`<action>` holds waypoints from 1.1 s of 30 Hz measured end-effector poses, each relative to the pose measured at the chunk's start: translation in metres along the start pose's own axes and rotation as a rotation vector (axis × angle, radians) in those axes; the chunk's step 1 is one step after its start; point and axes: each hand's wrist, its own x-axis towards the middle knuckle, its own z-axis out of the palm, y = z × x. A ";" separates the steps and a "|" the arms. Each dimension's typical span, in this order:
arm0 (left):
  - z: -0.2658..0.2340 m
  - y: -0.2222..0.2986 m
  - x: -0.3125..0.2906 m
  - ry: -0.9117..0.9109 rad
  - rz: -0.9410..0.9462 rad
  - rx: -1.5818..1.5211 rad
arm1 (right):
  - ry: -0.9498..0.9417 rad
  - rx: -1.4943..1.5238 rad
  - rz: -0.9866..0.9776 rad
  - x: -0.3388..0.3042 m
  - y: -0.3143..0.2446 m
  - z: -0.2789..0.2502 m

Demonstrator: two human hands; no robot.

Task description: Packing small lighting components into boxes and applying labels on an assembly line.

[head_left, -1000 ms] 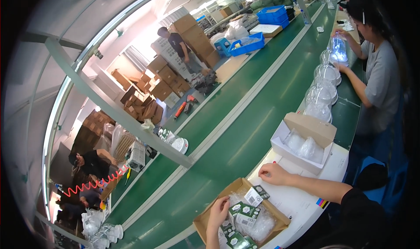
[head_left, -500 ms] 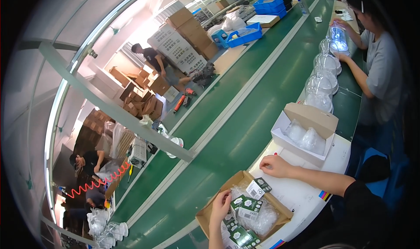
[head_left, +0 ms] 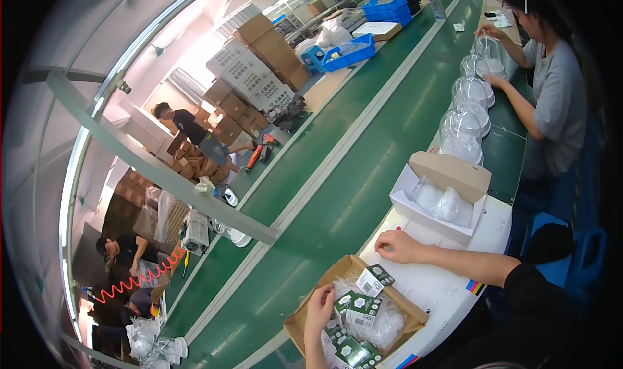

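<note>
My left hand (head_left: 319, 307) reaches over the left side of an open brown cardboard box (head_left: 415, 321), its fingers curled and drawn together. Whatever they hold, if anything, is hidden. Beside it, small green-and-white cartons (head_left: 359, 308) lie in the box on crumpled clear plastic bags (head_left: 387, 325). My right hand (head_left: 398, 246) is over the white tabletop (head_left: 448, 275), beyond the box. Its fingers are bent in a loose pinch, and I cannot make out anything between them. Close by stands an open white carton (head_left: 425, 214) with bagged clear pieces (head_left: 443, 201) inside.
A green conveyor belt (head_left: 337, 200) runs diagonally past the table. Several clear domed covers (head_left: 464, 125) line its right side, where a co-worker (head_left: 558, 90) handles one. A metal post (head_left: 162, 161) crosses at left. Blue bins (head_left: 348, 54) stand beyond the belt.
The view has shifted slightly, and both my hands keep nearly the same pose. The co-worker's domed cover no longer glows. A person in the background has moved left.
</note>
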 end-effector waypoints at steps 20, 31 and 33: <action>0.001 0.002 0.001 0.058 0.044 -0.032 | 0.015 0.003 0.028 0.000 -0.002 0.000; 0.001 0.010 -0.001 0.017 -0.009 0.022 | 0.032 0.060 0.032 -0.001 -0.004 -0.001; 0.000 0.010 -0.001 -0.012 0.017 0.082 | 0.026 0.054 0.023 0.000 -0.003 0.000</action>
